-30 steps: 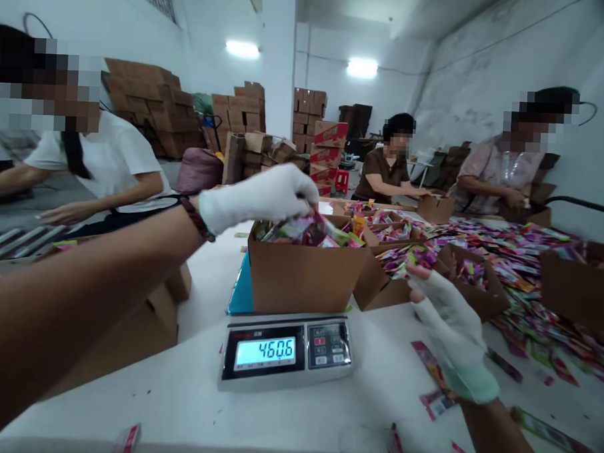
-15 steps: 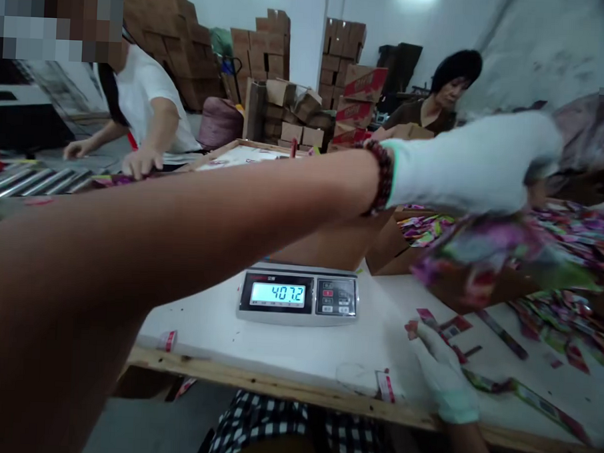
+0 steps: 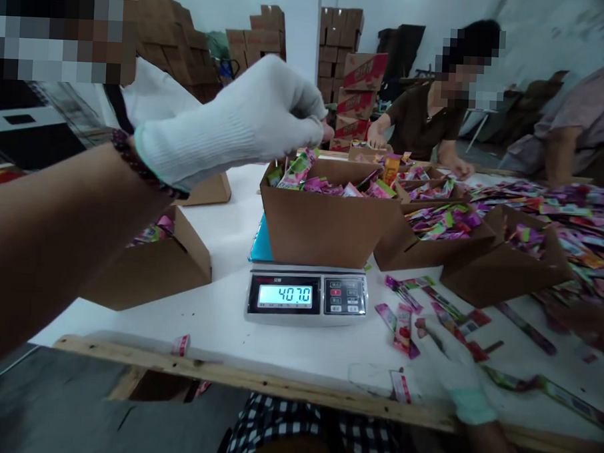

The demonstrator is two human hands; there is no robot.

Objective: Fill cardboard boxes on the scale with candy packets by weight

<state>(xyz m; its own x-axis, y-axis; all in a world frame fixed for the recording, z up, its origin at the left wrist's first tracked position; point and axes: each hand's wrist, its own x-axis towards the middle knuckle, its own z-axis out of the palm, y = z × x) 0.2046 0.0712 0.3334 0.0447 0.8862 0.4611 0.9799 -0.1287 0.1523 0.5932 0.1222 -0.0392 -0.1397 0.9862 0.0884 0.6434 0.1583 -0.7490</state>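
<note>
My left hand, in a white glove with bare fingertips, is raised above the back left of a cardboard box. Its fingers are pinched together; what they hold, if anything, is hidden. That box, filled with small bright packets, stands on a digital scale whose display reads 407.0. A green-and-pink packet sticks up in the box just below the hand. Low on the right, my gloved right hand rests on the table with its fingers stretched out, beside loose packets. It is somewhat blurred.
More packet-filled boxes stand to the right, with one box beside the scale, and another box at left. A large packet heap covers the table's right side. Co-workers stand across the table. A wooden edge runs along the front.
My left hand has swung from the far right, where it held a bunch of packets, to above the box. Loose packets now lie near my right hand. The display went from 407.2 to 407.0.
</note>
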